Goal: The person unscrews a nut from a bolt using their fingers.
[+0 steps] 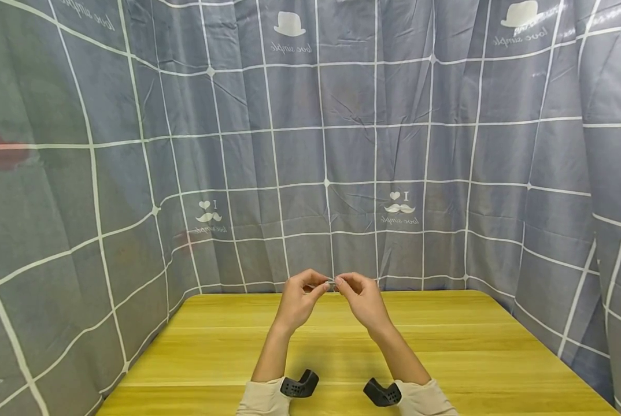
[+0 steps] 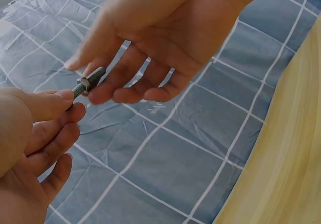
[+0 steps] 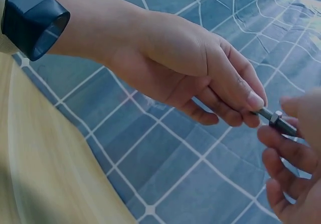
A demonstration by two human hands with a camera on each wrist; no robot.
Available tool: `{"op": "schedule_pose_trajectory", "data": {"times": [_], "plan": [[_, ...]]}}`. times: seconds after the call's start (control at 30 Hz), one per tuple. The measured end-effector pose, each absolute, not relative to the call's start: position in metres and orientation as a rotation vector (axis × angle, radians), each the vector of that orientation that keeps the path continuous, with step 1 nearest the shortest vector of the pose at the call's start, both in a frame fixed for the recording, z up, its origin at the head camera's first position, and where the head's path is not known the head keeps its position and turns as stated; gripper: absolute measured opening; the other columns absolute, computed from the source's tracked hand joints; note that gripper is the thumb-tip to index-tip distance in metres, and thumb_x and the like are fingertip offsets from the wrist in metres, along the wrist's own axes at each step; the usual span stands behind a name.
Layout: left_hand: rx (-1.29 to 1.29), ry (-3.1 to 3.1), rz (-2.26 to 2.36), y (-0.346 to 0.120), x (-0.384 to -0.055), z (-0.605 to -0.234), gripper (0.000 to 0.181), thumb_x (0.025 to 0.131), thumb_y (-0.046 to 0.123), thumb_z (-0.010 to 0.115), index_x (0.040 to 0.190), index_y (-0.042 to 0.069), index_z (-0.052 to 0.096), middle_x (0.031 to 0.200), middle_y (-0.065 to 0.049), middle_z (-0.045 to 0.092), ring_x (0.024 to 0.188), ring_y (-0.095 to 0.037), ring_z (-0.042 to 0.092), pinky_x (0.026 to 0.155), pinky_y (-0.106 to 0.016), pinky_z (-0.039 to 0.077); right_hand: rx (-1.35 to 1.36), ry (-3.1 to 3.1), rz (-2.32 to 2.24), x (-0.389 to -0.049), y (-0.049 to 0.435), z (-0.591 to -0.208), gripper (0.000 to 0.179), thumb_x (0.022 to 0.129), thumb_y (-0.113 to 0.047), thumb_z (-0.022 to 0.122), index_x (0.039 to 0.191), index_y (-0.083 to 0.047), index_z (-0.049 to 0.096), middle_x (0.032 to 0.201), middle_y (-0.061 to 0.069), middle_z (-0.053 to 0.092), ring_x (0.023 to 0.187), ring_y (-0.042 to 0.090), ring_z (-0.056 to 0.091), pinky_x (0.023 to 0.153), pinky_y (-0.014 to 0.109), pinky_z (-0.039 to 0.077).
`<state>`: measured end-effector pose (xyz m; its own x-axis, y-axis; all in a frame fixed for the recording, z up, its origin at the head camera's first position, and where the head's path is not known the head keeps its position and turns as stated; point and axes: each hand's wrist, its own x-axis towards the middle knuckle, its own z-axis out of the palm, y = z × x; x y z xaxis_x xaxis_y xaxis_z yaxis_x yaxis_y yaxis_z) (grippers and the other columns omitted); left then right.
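Note:
Between thumb and index finger my left hand [image 1: 296,300] pinches one end of a metal bolt [image 2: 96,75]. The bolt points toward my right hand [image 1: 363,299]. A hex nut [image 3: 276,117] sits partway along it, with thread showing on both sides. In the right wrist view, the right hand's fingers bend around the nut; the index fingertip is at its underside and the thumb tip close above. The left fingertips cover the bolt's near end. Both hands are raised in front of my body, over the far part of the table.
A yellow wood-grain table [image 1: 227,346] lies below the hands. Grey-blue curtains [image 1: 352,156] with white grid lines surround it at the back and sides. Black wrist devices [image 1: 300,384] are worn at both sleeve cuffs.

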<state>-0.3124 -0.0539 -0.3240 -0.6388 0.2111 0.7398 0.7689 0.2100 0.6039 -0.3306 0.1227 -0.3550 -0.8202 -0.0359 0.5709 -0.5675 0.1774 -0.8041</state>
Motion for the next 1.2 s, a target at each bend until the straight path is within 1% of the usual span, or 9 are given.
{"op": "schedule_pose_trajectory", "data": {"times": [0.13, 0.23, 0.33, 0.47, 0.6, 0.7, 0.83, 1.07, 1.2], "plan": [[-0.903, -1.979, -1.444, -0.0547, -0.3127, -0.3243, 0.005, 0.095, -0.005, 0.069, 0.097, -0.008, 0.073, 0.092, -0.017, 0.072, 0.084, -0.034, 0.067, 0.077, -0.041, 0.055, 0.598, -2.011, 1.667, -0.3305, 0.1223, -0.3543, 0.012, 0.101, -0.01, 0.069, 0.111, -0.006, 0.075, 0.107, 0.007, 0.071, 0.104, 0.029, 0.066, 0.092, 0.047, 0.054], [-0.901, -1.983, -1.439, -0.0551, -0.313, -0.3246, 0.004, 0.096, -0.005, 0.069, 0.097, -0.007, 0.073, 0.092, -0.017, 0.072, 0.084, -0.033, 0.067, 0.077, -0.04, 0.055, 0.621, -2.005, 1.667, -0.3299, 0.1223, -0.3539, 0.026, 0.098, -0.007, 0.073, 0.123, -0.007, 0.07, 0.121, 0.01, 0.068, 0.113, 0.032, 0.064, 0.095, 0.05, 0.052], [-0.908, -1.99, -1.427, -0.0549, -0.3131, -0.3247, 0.004, 0.096, -0.005, 0.069, 0.097, -0.007, 0.072, 0.092, -0.017, 0.072, 0.084, -0.034, 0.067, 0.078, -0.04, 0.056, 0.594, -2.027, 1.685, -0.3291, 0.1223, -0.3536, 0.035, 0.1, -0.017, 0.072, 0.133, -0.01, 0.066, 0.127, 0.012, 0.066, 0.117, 0.033, 0.062, 0.097, 0.054, 0.05], [-0.92, -1.984, -1.433, -0.055, -0.3133, -0.3248, 0.004, 0.096, -0.005, 0.068, 0.097, -0.008, 0.071, 0.093, -0.018, 0.072, 0.086, -0.034, 0.068, 0.078, -0.041, 0.056, 0.551, -2.045, 1.698, -0.3289, 0.1222, -0.3536, 0.026, 0.104, -0.024, 0.067, 0.122, -0.005, 0.072, 0.112, 0.01, 0.071, 0.108, 0.031, 0.066, 0.095, 0.051, 0.051], [-0.924, -1.978, -1.456, -0.0556, -0.3137, -0.3252, 0.005, 0.097, -0.005, 0.067, 0.098, -0.008, 0.071, 0.094, -0.018, 0.071, 0.086, -0.033, 0.068, 0.078, -0.039, 0.056, 0.584, -2.022, 1.678, -0.3291, 0.1227, -0.3532, 0.014, 0.102, -0.012, 0.069, 0.111, -0.003, 0.074, 0.103, 0.007, 0.072, 0.101, 0.028, 0.067, 0.092, 0.045, 0.053], [-0.921, -1.979, -1.47, -0.0561, -0.3145, -0.3252, 0.005, 0.097, -0.005, 0.067, 0.098, -0.007, 0.072, 0.093, -0.017, 0.071, 0.086, -0.032, 0.067, 0.077, -0.036, 0.055, 0.624, -2.008, 1.66, -0.3291, 0.1233, -0.3524, 0.022, 0.098, -0.005, 0.073, 0.119, -0.005, 0.071, 0.115, 0.009, 0.069, 0.106, 0.027, 0.065, 0.091, 0.043, 0.053], [-0.922, -1.973, -1.495, -0.0559, -0.3145, -0.3248, 0.005, 0.097, -0.005, 0.067, 0.099, -0.008, 0.072, 0.093, -0.017, 0.071, 0.086, -0.033, 0.067, 0.078, -0.039, 0.055, 0.608, -2.013, 1.679, -0.3284, 0.1236, -0.3522, 0.033, 0.098, -0.011, 0.074, 0.131, -0.008, 0.067, 0.126, 0.01, 0.066, 0.114, 0.03, 0.063, 0.096, 0.048, 0.05], [-0.931, -1.948, -1.52, -0.0566, -0.3135, -0.3234, 0.005, 0.097, -0.007, 0.067, 0.099, -0.009, 0.071, 0.094, -0.02, 0.071, 0.086, -0.038, 0.067, 0.076, -0.031, 0.054, 0.568, -2.012, 1.73, -0.3299, 0.1236, -0.3521, 0.017, 0.103, -0.016, 0.067, 0.11, -0.002, 0.074, 0.101, 0.01, 0.072, 0.099, 0.029, 0.067, 0.092, 0.044, 0.053], [-0.919, -1.962, -1.531, -0.0571, -0.3128, -0.3235, 0.006, 0.097, -0.006, 0.067, 0.1, -0.009, 0.071, 0.095, -0.019, 0.071, 0.086, -0.037, 0.067, 0.076, -0.031, 0.053, 0.604, -2.002, 1.716, -0.3302, 0.1243, -0.3523, 0.013, 0.099, -0.006, 0.07, 0.113, -0.004, 0.072, 0.106, 0.011, 0.069, 0.095, 0.027, 0.067, 0.086, 0.039, 0.054]]}}
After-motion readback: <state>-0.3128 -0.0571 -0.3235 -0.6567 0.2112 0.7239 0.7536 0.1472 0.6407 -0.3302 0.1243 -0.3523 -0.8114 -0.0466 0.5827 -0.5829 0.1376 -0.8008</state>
